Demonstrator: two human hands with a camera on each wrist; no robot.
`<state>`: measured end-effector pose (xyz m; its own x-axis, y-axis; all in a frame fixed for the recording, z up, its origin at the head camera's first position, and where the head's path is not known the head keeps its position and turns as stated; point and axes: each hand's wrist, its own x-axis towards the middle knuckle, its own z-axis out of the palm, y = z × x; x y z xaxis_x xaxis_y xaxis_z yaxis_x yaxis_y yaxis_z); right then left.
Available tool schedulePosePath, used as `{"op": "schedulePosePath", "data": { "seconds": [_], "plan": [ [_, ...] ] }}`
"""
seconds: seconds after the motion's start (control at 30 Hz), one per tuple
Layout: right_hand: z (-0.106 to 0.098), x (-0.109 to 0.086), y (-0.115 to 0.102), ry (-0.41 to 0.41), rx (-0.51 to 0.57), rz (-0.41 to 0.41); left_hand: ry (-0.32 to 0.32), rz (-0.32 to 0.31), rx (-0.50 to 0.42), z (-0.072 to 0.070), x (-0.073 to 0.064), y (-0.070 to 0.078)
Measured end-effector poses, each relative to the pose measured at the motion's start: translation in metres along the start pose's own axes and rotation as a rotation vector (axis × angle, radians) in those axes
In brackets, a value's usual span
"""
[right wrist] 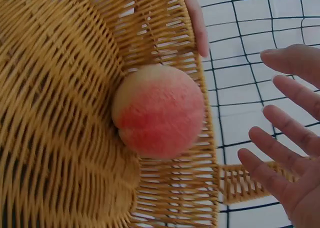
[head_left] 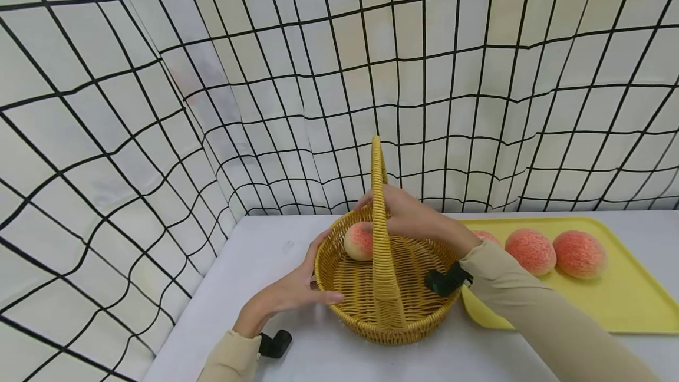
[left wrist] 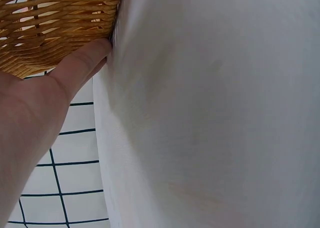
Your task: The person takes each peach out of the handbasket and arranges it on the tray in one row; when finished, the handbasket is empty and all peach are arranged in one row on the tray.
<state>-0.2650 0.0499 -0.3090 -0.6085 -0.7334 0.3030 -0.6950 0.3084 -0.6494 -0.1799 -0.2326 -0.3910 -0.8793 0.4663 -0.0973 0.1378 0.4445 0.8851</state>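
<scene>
A pink-and-cream peach (right wrist: 159,112) lies in the round wicker basket (head_left: 366,326), against its wall at the far left. My right hand (head_left: 405,212) is over the basket, behind the tall handle (head_left: 378,193). In the right wrist view its fingers (right wrist: 282,128) are spread, apart from the peach, with nothing in them. My left hand (head_left: 297,287) rests against the basket's left outer side, thumb near the front of the rim. From the left wrist view, its extended fingers (left wrist: 82,60) touch the wicker low down by the tabletop.
On the right, a yellow tray (head_left: 626,305) holds more peaches (head_left: 530,251), one partly hidden by my right forearm. The basket's right side stands close against the tray. White cloth with black grid lines (head_left: 451,75) rises behind and left of the white table (head_left: 318,352).
</scene>
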Motion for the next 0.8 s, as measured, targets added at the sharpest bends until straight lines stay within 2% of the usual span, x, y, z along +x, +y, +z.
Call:
{"op": "schedulePosePath", "data": {
  "seconds": [0.13, 0.33, 0.47, 0.57, 0.63, 0.7, 0.8],
  "plan": [
    [0.011, 0.007, 0.012, -0.044, 0.057, -0.001, -0.002, -0.008, 0.008, 0.001, 0.002, 0.002],
    [0.027, 0.011, 0.027, -0.084, 0.028, 0.035, 0.012, -0.021, 0.019, 0.001, 0.0, 0.001],
    [0.035, 0.013, 0.029, -0.095, -0.039, -0.005, 0.027, -0.026, 0.037, 0.001, -0.001, 0.0],
    [0.039, 0.012, 0.03, -0.102, -0.087, -0.065, 0.03, -0.025, 0.043, 0.001, -0.002, 0.0],
    [0.041, 0.011, 0.03, -0.111, -0.09, -0.079, 0.024, -0.022, 0.038, 0.001, -0.001, 0.0],
    [0.042, 0.011, 0.03, -0.126, -0.08, -0.069, 0.02, -0.02, 0.033, 0.002, -0.001, 0.001],
    [0.042, 0.009, 0.026, -0.16, -0.043, 0.017, 0.018, -0.02, 0.031, 0.002, 0.001, 0.002]
  ]
}}
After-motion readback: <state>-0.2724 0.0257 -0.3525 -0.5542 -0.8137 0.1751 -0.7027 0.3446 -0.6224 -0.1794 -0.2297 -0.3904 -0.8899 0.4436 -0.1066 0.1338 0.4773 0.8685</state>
